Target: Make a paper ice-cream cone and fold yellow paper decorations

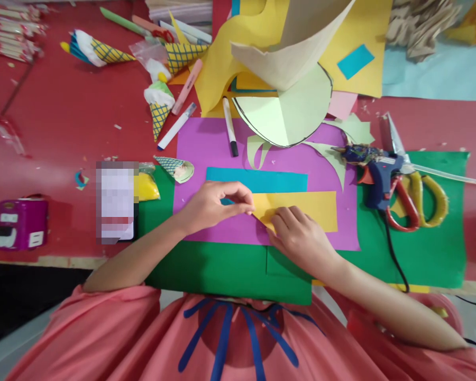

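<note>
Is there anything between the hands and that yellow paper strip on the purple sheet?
Nothing visible. The left hand pinches the folded left end of the yellow paper strip, and the right hand presses on the same end. The teal strip lies just beyond it, on the purple sheet.
</note>
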Tool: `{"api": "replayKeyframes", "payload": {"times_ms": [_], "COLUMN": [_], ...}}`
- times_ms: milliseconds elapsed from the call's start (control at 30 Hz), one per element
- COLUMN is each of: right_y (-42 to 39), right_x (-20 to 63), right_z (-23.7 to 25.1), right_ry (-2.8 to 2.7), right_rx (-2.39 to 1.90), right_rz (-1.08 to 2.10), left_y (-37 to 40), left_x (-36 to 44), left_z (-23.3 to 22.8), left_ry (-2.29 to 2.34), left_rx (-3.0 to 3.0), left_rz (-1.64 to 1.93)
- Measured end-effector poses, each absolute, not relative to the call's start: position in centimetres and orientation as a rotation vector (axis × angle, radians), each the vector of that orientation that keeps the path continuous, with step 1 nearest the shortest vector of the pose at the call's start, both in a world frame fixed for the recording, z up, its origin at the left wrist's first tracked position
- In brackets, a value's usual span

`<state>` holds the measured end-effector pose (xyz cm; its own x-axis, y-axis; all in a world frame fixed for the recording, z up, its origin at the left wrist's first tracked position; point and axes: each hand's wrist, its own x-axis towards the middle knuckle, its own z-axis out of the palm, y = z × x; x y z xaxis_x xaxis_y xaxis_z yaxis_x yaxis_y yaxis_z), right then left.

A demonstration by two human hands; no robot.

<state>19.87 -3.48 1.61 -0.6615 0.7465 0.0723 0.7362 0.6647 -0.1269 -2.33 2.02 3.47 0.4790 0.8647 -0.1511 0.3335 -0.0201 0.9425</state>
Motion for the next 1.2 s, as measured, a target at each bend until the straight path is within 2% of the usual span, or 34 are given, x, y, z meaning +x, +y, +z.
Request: {"api": "replayKeyframes", "payload": {"times_ms": [67,133,200,300,367,433,600,867,1067,1200], "right_y": [-3.2,-2.6,-1.9,-0.7,0.1,0.9,2.3,1.7,1.6,1.5], "right_x": [19.9,20.0,20.3,20.7,21.0,21.2,21.5,21.1,21.2,21.2], "right_z": [2.0,2.8,3.8,5.1,5.0,4.2,1.3,0.3,0.4,0.2], "right_ry": [-2.762,-2.693,-2.461,-1.797,-1.380,-1.163,-1.093,-1.191,-1.325,-1.468], "right_rx": [-1.193,-1.201,-1.221,-1.133,-1.114,-1.176,-1.273,-1.301,-1.271,-1.205], "right_rz": [0.165,0.426,0.958,1.802,2.032,1.993,1.721,1.706,1.583,1.522], "left_y": [2.2,2.4,2.6,2.9,3.1,3.3,3.6,3.4,3.2,2.6], "left_x": [-2.6,-2.8,-2.9,-2.8,-2.5,-2.2,-1.8,-2.0,-2.1,-1.8], "left_z": [2.9,2.3,1.8,1.3,1.0,1.0,1.4,1.4,-0.4,-0.6], "left_ry": [1.069,1.037,0.991,0.944,0.956,0.988,1.010,0.977,0.976,0.980], "left_rx": [1.405,1.257,1.160,1.047,0.976,0.920,0.740,0.761,0.953,1.084], "left_rz": [0.604,0.668,0.806,1.022,1.062,1.050,1.033,0.945,1.125,0.949]}}
